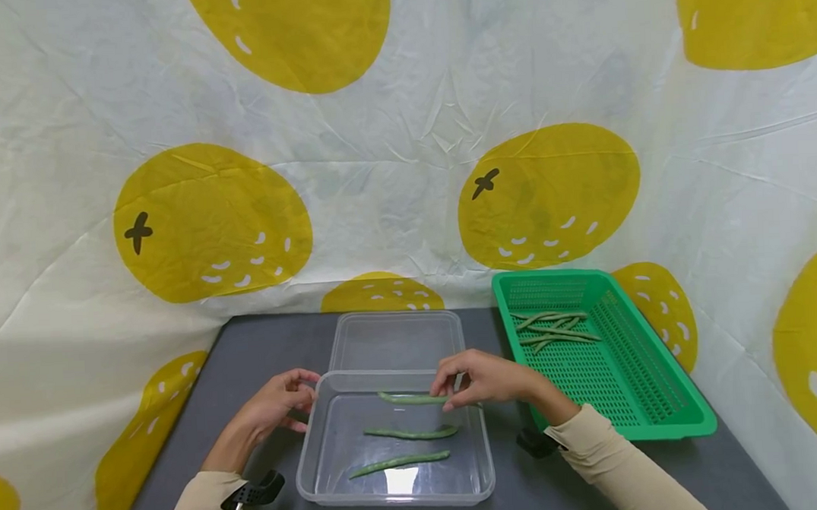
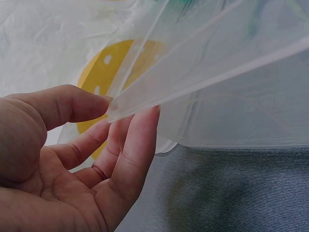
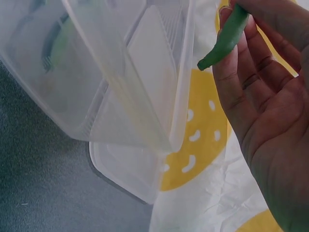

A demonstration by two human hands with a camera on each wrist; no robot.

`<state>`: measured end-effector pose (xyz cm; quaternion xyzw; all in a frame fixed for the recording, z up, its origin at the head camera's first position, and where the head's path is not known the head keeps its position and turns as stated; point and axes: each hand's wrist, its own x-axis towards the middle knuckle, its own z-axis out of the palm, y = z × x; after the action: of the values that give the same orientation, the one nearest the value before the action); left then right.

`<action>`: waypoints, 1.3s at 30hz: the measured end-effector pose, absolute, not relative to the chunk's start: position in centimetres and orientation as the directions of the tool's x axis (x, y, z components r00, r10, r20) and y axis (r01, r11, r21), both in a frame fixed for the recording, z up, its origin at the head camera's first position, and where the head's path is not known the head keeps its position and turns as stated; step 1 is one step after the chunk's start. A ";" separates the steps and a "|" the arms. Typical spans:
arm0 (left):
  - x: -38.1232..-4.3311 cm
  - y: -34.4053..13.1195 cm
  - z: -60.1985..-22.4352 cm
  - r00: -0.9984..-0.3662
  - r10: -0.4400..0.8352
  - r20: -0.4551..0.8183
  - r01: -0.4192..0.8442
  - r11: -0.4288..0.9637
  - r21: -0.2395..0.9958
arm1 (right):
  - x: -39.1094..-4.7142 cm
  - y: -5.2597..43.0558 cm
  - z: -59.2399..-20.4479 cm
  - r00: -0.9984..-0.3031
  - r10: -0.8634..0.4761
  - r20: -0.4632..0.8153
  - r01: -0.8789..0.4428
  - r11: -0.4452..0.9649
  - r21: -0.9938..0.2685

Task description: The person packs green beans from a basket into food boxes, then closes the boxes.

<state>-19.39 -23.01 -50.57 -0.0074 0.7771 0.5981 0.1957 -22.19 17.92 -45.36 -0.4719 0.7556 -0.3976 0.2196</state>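
Note:
A clear plastic container [image 1: 399, 502] stands on the dark table. My left hand [image 1: 274, 407] pinches its rim at the far left corner, thumb on one side and fingertips on the other in the left wrist view. Over the container's far part, my right hand [image 1: 485, 377] pinches a green bean [image 1: 409, 399] between thumb and fingers. One end of that green bean [image 3: 224, 43] sticks out below the fingertips in the right wrist view. Two more green beans, a middle one [image 1: 411, 434] and a nearer one [image 1: 399, 464], lie apart on the container's floor, roughly crosswise.
Behind the container lies a clear lid [image 1: 397, 339], partly hidden by it. To the right stands a green perforated basket [image 1: 619, 383] with several green beans [image 1: 555, 329] near its far left. A white cloth [image 1: 380, 233] with yellow fruit prints hangs behind the table [image 1: 275, 344].

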 end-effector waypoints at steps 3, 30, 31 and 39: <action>-19.3 -22.9 -50.5 -0.924 0.219 -0.314 -0.248 0.283 0.927 | -22.2 17.6 -45.4 -0.455 -0.889 0.044 -0.537 0.235 -0.810; -19.1 -22.8 -50.7 -0.930 0.212 -0.300 -0.235 0.286 0.929 | -22.0 18.6 -45.3 -0.501 -0.864 0.041 -0.518 0.261 -0.815; -19.1 -22.8 -50.7 -0.930 0.211 -0.301 -0.236 0.285 0.929 | -21.9 18.8 -45.1 -0.506 -0.862 0.039 -0.514 0.265 -0.816; -19.2 -22.8 -50.3 -0.926 0.197 -0.322 -0.261 0.285 0.922 | -22.1 20.6 -44.1 -0.555 -0.832 0.022 -0.491 0.306 -0.816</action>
<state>-19.16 -22.84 -50.30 -0.0206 0.7783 0.5976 0.1913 -22.09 20.62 -44.11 -0.4235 0.7808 -0.4094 0.2082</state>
